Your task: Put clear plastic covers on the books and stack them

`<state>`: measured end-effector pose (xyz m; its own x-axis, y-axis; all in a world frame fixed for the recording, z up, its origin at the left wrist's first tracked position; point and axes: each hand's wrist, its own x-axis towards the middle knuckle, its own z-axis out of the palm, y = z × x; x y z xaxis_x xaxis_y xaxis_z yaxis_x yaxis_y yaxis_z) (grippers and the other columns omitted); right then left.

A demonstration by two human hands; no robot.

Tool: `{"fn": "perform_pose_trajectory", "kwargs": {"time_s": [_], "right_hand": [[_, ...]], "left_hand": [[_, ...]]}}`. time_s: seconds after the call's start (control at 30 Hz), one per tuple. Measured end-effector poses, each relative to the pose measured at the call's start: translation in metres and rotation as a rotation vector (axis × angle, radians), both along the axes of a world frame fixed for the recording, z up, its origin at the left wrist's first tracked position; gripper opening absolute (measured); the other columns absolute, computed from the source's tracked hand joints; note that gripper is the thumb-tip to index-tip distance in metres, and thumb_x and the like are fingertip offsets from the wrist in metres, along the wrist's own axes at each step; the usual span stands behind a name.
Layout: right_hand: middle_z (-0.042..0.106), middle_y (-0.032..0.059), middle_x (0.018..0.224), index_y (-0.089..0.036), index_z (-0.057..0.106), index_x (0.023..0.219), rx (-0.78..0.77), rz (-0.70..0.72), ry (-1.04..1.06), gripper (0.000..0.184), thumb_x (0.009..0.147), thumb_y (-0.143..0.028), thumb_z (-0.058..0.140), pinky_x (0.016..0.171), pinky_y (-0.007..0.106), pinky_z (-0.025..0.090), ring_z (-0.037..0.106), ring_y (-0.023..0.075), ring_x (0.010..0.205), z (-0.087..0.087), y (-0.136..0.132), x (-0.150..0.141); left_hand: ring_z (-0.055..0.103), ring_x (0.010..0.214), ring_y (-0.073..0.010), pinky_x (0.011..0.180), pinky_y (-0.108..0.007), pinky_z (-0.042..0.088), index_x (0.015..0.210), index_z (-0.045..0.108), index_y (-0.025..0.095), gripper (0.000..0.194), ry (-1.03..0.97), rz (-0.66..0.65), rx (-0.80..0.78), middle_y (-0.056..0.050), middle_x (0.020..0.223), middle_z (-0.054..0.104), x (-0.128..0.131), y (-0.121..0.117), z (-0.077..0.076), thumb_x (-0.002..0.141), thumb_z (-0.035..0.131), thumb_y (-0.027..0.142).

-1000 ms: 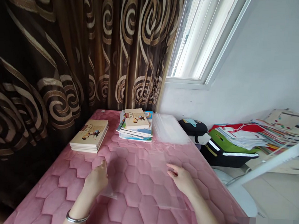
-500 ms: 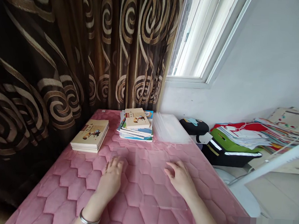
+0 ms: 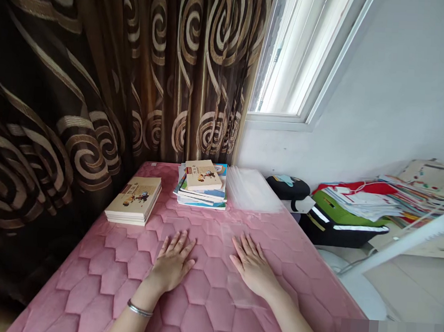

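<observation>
A clear plastic sheet (image 3: 223,233) lies flat on the pink quilted table cover (image 3: 98,273). My left hand (image 3: 173,263), with a silver bangle on the wrist, rests palm down on the sheet's left part, fingers spread. My right hand (image 3: 253,265) presses flat on its right part, fingers stretched out. Both hands hold nothing. Beyond them lie a small stack of tan-covered books (image 3: 134,199) at the left and a taller pile of mixed books (image 3: 202,185) in the middle.
A stack of clear plastic sleeves (image 3: 252,190) lies at the table's far right corner. A brown swirl-patterned curtain (image 3: 99,78) hangs behind and to the left. Right of the table sit a black and green bag (image 3: 335,218) and piles of papers (image 3: 400,197).
Both hands moved inward and forward onto the plastic sheet. The left hand let go of the sheet's left edge, and both hands opened flat on it.
</observation>
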<state>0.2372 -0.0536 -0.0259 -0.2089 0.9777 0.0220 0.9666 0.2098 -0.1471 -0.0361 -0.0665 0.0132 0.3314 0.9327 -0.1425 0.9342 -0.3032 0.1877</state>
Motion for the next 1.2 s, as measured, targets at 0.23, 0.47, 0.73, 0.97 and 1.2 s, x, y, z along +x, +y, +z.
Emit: {"fn": "perform_pose_trajectory", "kwargs": {"time_s": [0.23,0.47,0.73,0.97,1.2], "right_hand": [[0.020,0.0107,0.154,-0.021,0.027,0.147,0.018,0.000,-0.040,0.064,0.094,-0.056,0.021,0.115,0.048,0.016,0.015,0.0249,0.143,0.007,-0.002,-0.001],[0.021,0.0102,0.154,-0.021,0.030,0.146,0.050,-0.003,-0.046,0.063,0.094,-0.056,0.022,0.115,0.048,0.017,0.018,0.0249,0.142,0.001,0.000,-0.001],[0.021,0.0100,0.154,-0.022,0.029,0.147,0.061,0.001,-0.025,0.064,0.094,-0.057,0.022,0.115,0.047,0.017,0.018,0.0251,0.142,-0.003,0.001,0.001],[0.019,0.0089,0.155,-0.023,0.028,0.147,-0.017,-0.010,-0.005,0.063,0.094,-0.056,0.023,0.116,0.046,0.014,0.014,0.0239,0.143,0.004,-0.002,-0.001],[0.056,0.0121,0.131,-0.021,0.063,0.119,-0.053,-0.006,0.131,0.041,0.088,-0.043,0.048,0.104,0.043,0.035,0.045,0.0289,0.127,0.054,0.031,-0.004]], "left_hand": [[0.010,0.144,-0.0244,0.117,-0.051,0.012,0.146,0.019,0.036,0.058,0.000,-0.022,0.063,0.000,0.157,0.008,-0.008,-0.002,0.000,0.093,0.030,0.055],[0.006,0.145,-0.0213,0.117,-0.053,0.007,0.148,0.013,0.032,0.055,-0.091,-0.196,0.050,0.001,0.157,0.007,0.016,-0.020,0.006,0.097,0.018,0.049],[0.007,0.145,-0.0238,0.117,-0.052,0.010,0.148,0.015,0.031,0.062,-0.174,-0.309,-0.038,-0.003,0.157,0.009,0.017,-0.019,-0.006,0.093,0.027,0.057],[0.023,0.142,-0.0206,0.117,-0.049,0.016,0.142,0.037,0.025,0.051,-0.197,0.007,0.137,-0.004,0.152,0.033,-0.037,0.012,-0.009,0.095,0.031,0.045],[0.019,0.143,-0.0217,0.118,-0.049,0.011,0.144,0.032,0.023,0.054,-0.093,0.046,0.141,-0.003,0.153,0.028,-0.036,0.013,-0.017,0.094,0.033,0.043]]}}
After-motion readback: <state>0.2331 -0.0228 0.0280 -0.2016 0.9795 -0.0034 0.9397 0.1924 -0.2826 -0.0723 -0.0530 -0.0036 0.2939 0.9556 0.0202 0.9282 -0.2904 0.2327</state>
